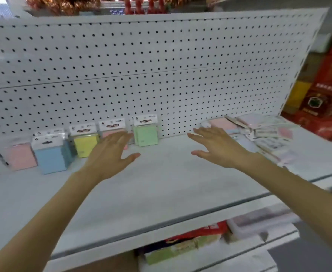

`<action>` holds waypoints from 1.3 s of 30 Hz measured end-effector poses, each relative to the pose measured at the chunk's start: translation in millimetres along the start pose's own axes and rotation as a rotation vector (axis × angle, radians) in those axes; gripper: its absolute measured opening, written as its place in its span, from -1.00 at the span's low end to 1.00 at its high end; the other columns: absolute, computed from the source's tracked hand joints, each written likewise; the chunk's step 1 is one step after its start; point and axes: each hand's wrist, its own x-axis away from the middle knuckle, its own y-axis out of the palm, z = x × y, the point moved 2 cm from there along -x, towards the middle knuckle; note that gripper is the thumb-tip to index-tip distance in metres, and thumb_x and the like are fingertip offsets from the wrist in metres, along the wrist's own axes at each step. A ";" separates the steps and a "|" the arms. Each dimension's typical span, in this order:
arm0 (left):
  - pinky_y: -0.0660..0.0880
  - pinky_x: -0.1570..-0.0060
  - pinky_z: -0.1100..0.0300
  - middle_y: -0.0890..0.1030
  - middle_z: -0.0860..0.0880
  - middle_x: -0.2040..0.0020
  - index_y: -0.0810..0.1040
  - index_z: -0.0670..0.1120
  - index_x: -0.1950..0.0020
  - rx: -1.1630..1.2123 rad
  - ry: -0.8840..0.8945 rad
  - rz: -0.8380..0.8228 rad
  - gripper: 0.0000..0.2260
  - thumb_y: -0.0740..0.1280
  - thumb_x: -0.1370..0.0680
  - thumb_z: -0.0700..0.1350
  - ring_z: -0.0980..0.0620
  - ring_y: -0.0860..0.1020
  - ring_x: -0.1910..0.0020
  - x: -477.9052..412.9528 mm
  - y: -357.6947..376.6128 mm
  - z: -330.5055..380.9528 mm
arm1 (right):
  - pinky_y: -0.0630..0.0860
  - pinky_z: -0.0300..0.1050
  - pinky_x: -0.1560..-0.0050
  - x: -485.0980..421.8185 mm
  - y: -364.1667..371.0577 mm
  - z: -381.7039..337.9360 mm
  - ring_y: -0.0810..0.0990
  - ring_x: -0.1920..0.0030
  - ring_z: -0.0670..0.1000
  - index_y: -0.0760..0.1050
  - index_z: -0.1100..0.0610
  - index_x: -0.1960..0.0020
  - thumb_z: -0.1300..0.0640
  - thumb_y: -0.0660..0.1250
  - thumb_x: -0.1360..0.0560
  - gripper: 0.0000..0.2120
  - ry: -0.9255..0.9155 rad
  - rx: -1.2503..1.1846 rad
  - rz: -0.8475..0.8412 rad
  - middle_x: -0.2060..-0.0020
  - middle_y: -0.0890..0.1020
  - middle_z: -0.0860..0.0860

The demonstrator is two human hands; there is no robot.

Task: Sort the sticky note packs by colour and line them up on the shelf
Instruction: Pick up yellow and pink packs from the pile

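Head view shows both your hands empty over the white shelf (pixel 161 183): your left hand (pixel 110 154) at centre left has its fingers (pixel 120 139) spread open in front of a pink pack (pixel 110 134), and your right hand (pixel 218 146) at centre right is open too, nearing the loose pile of packs (pixel 263 132) at the right edge. Along the pegboard (pixel 141 65) the standing row runs from lower left: pink (pixel 21 156), blue (pixel 51 158), yellow (pixel 85 142), pink, then green (pixel 145 134). To do this step well, I'd take one pack from the pile, check its colour, and stand it upright against its matching colour. Two pinks sit apart, so consider grouping them.
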 end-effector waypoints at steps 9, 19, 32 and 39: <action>0.15 -0.42 0.03 0.25 -0.04 -0.52 0.18 0.06 -0.53 0.115 0.181 -0.054 -0.19 -0.15 -0.38 0.45 -0.06 0.23 -0.48 -61.0 33.7 212.4 | 0.05 -0.02 -0.46 159.9 4.6 178.1 0.07 -0.52 0.03 -0.07 -0.14 -0.54 -0.33 -0.04 -0.52 -0.35 0.294 -0.156 -0.244 -0.54 0.05 -0.02; 0.15 -0.42 0.09 0.22 0.00 -0.53 0.18 0.07 -0.53 0.244 0.183 -0.152 -0.20 -0.10 -0.40 0.47 0.00 0.20 -0.49 -117.8 92.9 308.1 | 0.08 0.14 -0.46 175.9 62.8 270.2 0.09 -0.50 0.05 0.04 -0.15 -0.52 -0.32 0.01 -0.51 -0.38 0.446 -0.499 -0.244 -0.52 0.12 -0.01; -0.18 -0.40 0.35 0.24 0.27 -0.35 0.30 0.09 -0.46 0.567 0.051 -0.106 -0.27 -0.06 -0.44 0.48 0.32 0.11 -0.39 -189.0 165.3 378.3 | 0.17 -0.09 -0.42 82.0 112.2 395.4 0.20 -0.45 -0.01 0.17 -0.01 -0.50 -0.14 0.17 -0.57 -0.45 0.285 -0.650 -0.263 -0.48 0.23 -0.05; -0.25 -0.48 0.19 0.20 0.20 -0.50 0.23 0.08 -0.51 0.495 -0.032 -0.226 -0.14 -0.21 -0.38 0.53 0.29 -0.02 -0.50 -182.5 163.6 396.3 | -0.10 -0.28 -0.39 89.9 150.9 412.2 0.01 -0.51 -0.09 0.11 -0.19 -0.49 -0.22 0.13 -0.54 -0.45 0.192 -0.628 -0.171 -0.52 0.07 -0.14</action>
